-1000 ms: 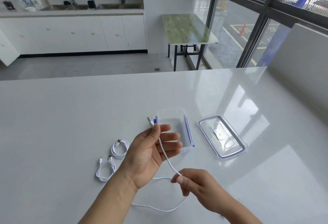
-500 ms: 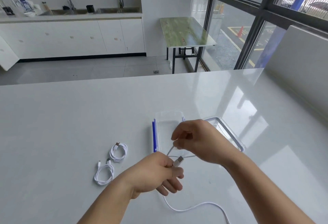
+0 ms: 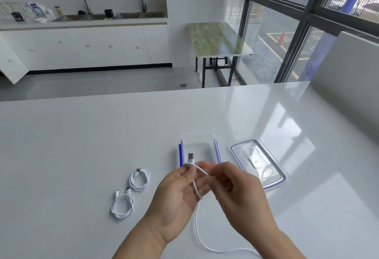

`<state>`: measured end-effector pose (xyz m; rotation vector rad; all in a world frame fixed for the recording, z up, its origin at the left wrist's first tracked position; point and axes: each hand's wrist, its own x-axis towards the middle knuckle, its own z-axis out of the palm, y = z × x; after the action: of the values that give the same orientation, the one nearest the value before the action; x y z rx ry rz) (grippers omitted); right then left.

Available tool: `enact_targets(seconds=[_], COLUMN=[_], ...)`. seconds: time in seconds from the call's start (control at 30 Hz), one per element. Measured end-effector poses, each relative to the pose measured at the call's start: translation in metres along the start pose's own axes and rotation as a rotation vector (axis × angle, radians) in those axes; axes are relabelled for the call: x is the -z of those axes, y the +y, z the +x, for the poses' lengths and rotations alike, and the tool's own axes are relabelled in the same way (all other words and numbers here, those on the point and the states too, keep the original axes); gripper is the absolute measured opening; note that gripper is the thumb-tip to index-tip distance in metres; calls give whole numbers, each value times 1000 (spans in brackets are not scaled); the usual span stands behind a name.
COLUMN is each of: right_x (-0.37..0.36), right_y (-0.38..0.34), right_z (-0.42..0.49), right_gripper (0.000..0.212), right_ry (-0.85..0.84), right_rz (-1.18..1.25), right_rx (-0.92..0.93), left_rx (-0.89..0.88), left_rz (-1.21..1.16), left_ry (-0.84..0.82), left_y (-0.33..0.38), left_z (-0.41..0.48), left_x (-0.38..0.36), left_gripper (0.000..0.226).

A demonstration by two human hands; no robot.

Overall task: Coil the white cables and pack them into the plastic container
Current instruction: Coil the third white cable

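Note:
My left hand (image 3: 178,195) holds a white cable (image 3: 197,226) near its USB plug, which points up past my thumb; the cable wraps across the fingers. My right hand (image 3: 235,193) pinches the same cable just to the right. The cable's loose length trails down onto the white table (image 3: 82,145) and off the bottom edge. Just behind my hands stands the clear plastic container (image 3: 200,148) with blue clips, open and holding nothing. Two coiled white cables, one (image 3: 139,179) and another (image 3: 122,206), lie on the table to the left.
The container's clear lid (image 3: 259,163) lies flat to the right of the container. Beyond the table's far edge are a floor, a small green-topped table (image 3: 217,40) and a sink counter (image 3: 82,22). A window wall runs along the right.
My left hand turned palm up and rose, so the plug now points upward. My right hand came down and nearer, closing on the cable beside the left hand's fingers. A turn lies round the left fingers.

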<state>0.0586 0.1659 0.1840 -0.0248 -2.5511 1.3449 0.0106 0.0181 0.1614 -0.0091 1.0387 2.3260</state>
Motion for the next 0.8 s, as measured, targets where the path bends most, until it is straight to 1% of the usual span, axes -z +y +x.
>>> enact_targets(seconds=[0.1,0.17,0.23,0.3,0.37,0.43,0.5,0.6,0.67,0.73,0.8], right_x=[-4,-9,-12,-12,-10,-5,0,8,12,14,11], right_y=[4,12,23,38,53,65,71,62,44,24,8], right_z=[-8,-16,-22,-22,-14,-1,19,53,74,88,93], right_gripper=[9,5,7,11,15,26,35,23,15,22,29], right_ry=[-32,-67,-122,-225,-358,-475,-554,-638,-662,-698,-710], right_rz=[-19,13,73,148,147,84,-96,-402,-438,-421,-477], right_rx=[33,41,0,-71,-133,-191,-176,-14,34,50,86], left_rx=[-16,-8,-14,-10,14,71,157,324,413,465,482], left_rz=[-220,-297,-336,-365,-352,-275,-139,172,388,572,708], left_ry=[-69,-105,-121,-148,-194,-250,-302,-340,-323,-289,-245], left_y=[10,20,28,36,40,40,36,25,18,13,11], left_z=[-1,-1,-2,-3,-6,-7,-7,-6,-3,1,5], left_x=[-3,-7,-8,-6,-4,-4,-5,-7,-6,-4,1], left_gripper=[37,38,44,56,68,79,89,105,110,114,118])
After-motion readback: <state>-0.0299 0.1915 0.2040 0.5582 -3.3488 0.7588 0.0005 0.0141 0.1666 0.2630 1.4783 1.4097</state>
